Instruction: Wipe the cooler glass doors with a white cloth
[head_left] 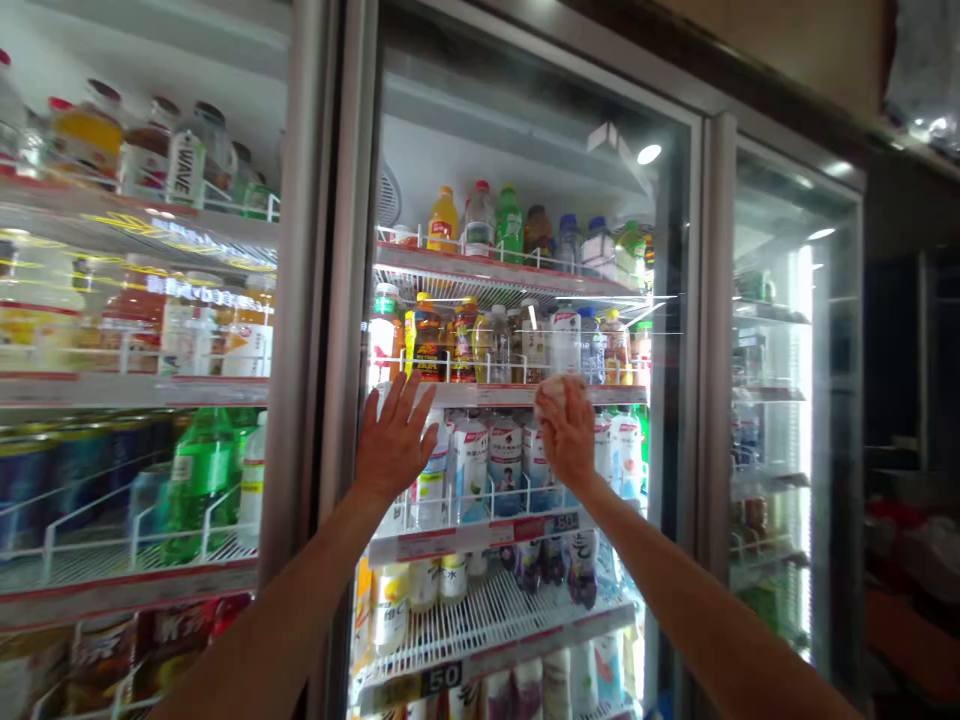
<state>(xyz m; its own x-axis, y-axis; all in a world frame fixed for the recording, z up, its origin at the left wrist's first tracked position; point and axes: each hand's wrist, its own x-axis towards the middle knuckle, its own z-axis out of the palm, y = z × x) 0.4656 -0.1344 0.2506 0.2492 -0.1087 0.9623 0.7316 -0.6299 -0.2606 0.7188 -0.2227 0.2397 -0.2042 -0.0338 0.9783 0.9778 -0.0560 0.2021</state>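
Both my arms reach toward the glass door (502, 120) of a drinks fridge. With fingers spread, my left hand (394, 440) rests flat near the door's left frame and holds nothing. My right hand (568, 435) presses a pale, crumpled cloth (551, 388) on the glass, right of the door's middle; the fingers hide part of it. Behind the glass, shelves carry several bottles, among them an orange juice bottle (443, 220) and a green bottle (509, 225) on the top shelf. White-labelled bottles (505, 460) stand on the shelf behind my hands.
To the left, another fridge section shows bottles, cans and a large green bottle (201, 475). A metal door frame (300, 250) stands between the sections. On the right is a further glass door (795, 230) with lit shelves. Dark, unclear items lie at the far right.
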